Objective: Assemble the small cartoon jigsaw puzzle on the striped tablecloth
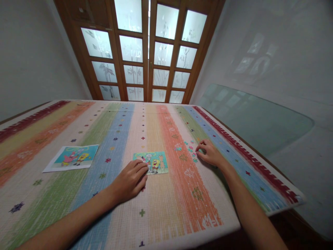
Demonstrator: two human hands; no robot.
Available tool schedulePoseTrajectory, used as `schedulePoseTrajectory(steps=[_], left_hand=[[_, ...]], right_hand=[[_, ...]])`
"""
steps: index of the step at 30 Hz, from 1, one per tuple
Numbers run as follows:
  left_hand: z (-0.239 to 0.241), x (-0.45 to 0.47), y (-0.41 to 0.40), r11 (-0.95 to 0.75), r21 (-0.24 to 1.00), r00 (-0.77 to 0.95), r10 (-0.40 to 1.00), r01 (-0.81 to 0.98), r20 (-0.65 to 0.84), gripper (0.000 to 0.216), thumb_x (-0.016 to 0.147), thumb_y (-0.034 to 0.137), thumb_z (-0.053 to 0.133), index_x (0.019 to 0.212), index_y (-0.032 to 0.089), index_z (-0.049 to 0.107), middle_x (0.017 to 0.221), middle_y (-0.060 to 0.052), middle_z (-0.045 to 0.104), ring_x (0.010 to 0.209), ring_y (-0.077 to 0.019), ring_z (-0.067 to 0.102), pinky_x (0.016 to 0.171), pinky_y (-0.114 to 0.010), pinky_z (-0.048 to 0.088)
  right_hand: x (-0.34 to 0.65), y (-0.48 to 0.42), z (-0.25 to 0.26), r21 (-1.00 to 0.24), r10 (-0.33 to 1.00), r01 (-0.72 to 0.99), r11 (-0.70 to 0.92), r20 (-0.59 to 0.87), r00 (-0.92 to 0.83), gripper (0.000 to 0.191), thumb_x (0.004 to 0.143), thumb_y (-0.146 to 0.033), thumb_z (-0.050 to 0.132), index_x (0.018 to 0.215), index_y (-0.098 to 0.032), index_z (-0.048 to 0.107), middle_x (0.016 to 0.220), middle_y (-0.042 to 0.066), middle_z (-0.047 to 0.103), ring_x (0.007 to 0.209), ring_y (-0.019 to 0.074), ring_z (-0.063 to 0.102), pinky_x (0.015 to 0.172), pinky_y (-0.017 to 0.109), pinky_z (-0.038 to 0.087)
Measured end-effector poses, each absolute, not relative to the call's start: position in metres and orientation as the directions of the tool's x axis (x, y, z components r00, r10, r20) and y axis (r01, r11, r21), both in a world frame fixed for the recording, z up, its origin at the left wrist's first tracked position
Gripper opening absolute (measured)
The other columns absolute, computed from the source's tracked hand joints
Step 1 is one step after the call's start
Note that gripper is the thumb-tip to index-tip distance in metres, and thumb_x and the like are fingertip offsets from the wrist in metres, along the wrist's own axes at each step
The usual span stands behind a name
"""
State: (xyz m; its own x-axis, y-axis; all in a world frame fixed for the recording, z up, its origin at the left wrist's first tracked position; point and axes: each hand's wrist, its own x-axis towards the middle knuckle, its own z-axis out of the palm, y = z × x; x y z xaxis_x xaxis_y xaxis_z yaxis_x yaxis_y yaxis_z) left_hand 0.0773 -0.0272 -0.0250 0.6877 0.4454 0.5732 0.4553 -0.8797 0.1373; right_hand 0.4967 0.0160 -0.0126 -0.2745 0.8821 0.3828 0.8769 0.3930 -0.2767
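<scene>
A small cartoon jigsaw puzzle (152,161) lies on the striped tablecloth (166,205) in front of me. My left hand (130,180) rests palm down with its fingers on the puzzle's lower left edge, fingers loosely curled and nothing visibly in them. My right hand (208,152) lies to the right of the puzzle, fingers bent in a pinch among several loose turquoise puzzle pieces (187,148). Whether a piece sits between the fingertips is too small to make out.
A printed reference picture (73,157) with the same cartoon figures lies at the left. The table's right edge (260,163) runs close by my right arm. Wooden doors with frosted glass panes (148,52) stand behind the table. A glass sheet (255,118) leans at the right wall.
</scene>
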Motion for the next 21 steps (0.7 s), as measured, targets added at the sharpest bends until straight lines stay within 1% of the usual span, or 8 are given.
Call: schedulePoseTrajectory(steps=[3,6,8,9,12,16,18,21], left_hand=[[-0.025,0.077,-0.027,-0.878,0.141,0.684,0.449,0.457,0.575,0.024,0.099,0.018,0.05,0.118,0.016,0.065,0.112,-0.012,0.07,0.11,-0.0279,0.059,0.096,-0.048,0.054],[-0.025,0.077,-0.027,-0.879,0.142,0.686,0.448,0.456,0.573,0.024,0.1,0.018,0.05,0.119,0.016,0.065,0.111,-0.011,0.071,0.11,-0.0276,0.059,0.095,-0.047,0.054],[-0.025,0.077,-0.027,-0.879,0.145,0.688,0.449,0.454,0.57,0.024,0.1,0.018,0.05,0.119,0.016,0.065,0.111,-0.011,0.071,0.109,-0.0274,0.059,0.096,-0.048,0.054],[-0.025,0.077,-0.027,-0.879,0.145,0.689,0.449,0.454,0.569,0.024,0.099,0.017,0.05,0.119,0.016,0.065,0.111,-0.011,0.071,0.109,-0.0274,0.059,0.096,-0.048,0.054],[-0.025,0.076,-0.027,-0.882,0.135,0.691,0.442,0.452,0.572,0.023,0.1,0.017,0.05,0.117,0.015,0.065,0.111,-0.012,0.071,0.109,-0.0275,0.06,0.095,-0.047,0.054],[-0.023,0.077,-0.027,-0.887,0.126,0.691,0.43,0.445,0.581,0.022,0.1,0.018,0.049,0.115,0.014,0.064,0.109,-0.012,0.071,0.107,-0.0276,0.06,0.094,-0.047,0.054],[-0.023,0.078,-0.027,-0.886,0.126,0.691,0.43,0.445,0.581,0.022,0.1,0.017,0.048,0.115,0.014,0.064,0.109,-0.012,0.071,0.107,-0.0277,0.06,0.095,-0.047,0.054],[-0.023,0.079,-0.027,-0.887,0.129,0.694,0.432,0.444,0.576,0.021,0.1,0.017,0.048,0.115,0.014,0.064,0.109,-0.011,0.071,0.107,-0.0275,0.059,0.095,-0.047,0.054]], right_hand=[[0.499,0.014,-0.007,-0.328,0.893,0.85,0.412,0.331,-0.305,0.015,0.077,-0.027,0.06,0.079,-0.022,0.075,0.094,0.009,0.064,0.089,0.0252,0.061,0.086,0.041,0.049],[0.501,0.01,-0.003,-0.417,0.914,0.816,0.402,0.232,-0.332,0.015,0.078,-0.032,0.064,0.076,-0.021,0.073,0.084,0.006,0.064,0.075,0.0203,0.058,0.073,0.035,0.048],[0.5,0.008,-0.002,-0.472,0.932,0.805,0.36,0.15,-0.329,0.02,0.079,-0.039,0.067,0.073,-0.02,0.07,0.074,0.004,0.062,0.066,0.0173,0.054,0.064,0.031,0.044],[0.5,0.007,-0.002,-0.49,0.938,0.802,0.341,0.117,-0.327,0.023,0.079,-0.041,0.069,0.074,-0.019,0.07,0.072,0.003,0.062,0.064,0.0164,0.053,0.062,0.03,0.043],[0.497,0.006,-0.001,-0.515,0.94,0.795,0.321,0.066,-0.336,0.026,0.078,-0.044,0.073,0.082,-0.018,0.074,0.075,0.004,0.065,0.065,0.0159,0.053,0.063,0.029,0.042],[0.493,0.006,0.003,-0.522,0.922,0.779,0.347,0.038,-0.385,0.023,0.082,-0.04,0.073,0.089,-0.02,0.08,0.08,0.006,0.065,0.069,0.0161,0.054,0.066,0.03,0.043],[0.491,0.005,0.005,-0.529,0.915,0.771,0.355,0.026,-0.403,0.02,0.083,-0.037,0.072,0.088,-0.02,0.079,0.08,0.005,0.063,0.069,0.0162,0.054,0.067,0.03,0.042],[0.49,0.004,0.006,-0.566,0.915,0.755,0.331,-0.003,-0.403,0.017,0.082,-0.035,0.071,0.082,-0.019,0.074,0.079,0.005,0.062,0.069,0.0161,0.053,0.066,0.03,0.041]])
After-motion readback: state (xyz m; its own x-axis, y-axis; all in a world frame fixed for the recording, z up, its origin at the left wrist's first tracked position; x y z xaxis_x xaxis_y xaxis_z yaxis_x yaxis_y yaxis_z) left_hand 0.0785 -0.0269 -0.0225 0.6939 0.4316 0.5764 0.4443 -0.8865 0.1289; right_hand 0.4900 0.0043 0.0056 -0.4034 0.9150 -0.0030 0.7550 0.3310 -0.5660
